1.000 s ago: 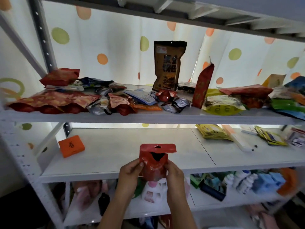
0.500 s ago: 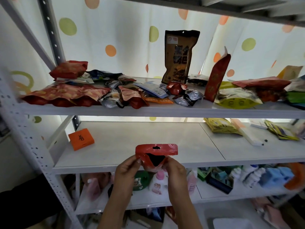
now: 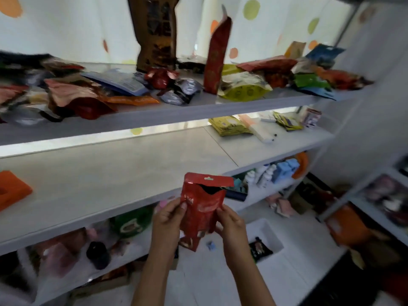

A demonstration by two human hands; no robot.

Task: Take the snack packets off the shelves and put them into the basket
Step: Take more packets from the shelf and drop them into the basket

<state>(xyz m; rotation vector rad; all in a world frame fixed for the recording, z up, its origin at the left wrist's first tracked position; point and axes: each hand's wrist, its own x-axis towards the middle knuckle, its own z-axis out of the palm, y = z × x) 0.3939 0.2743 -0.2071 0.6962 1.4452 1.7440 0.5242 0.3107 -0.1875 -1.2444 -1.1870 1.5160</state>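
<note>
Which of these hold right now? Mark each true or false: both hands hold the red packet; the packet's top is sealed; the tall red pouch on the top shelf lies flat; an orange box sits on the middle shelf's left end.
1. Both hands hold the red packet. True: left hand and right hand grip its sides.
2. Its top is sealed. False: a dark torn opening shows below the header.
3. The tall red pouch lies flat. False: it stands upright.
4. An orange box sits at the middle shelf's left end. True.
</note>
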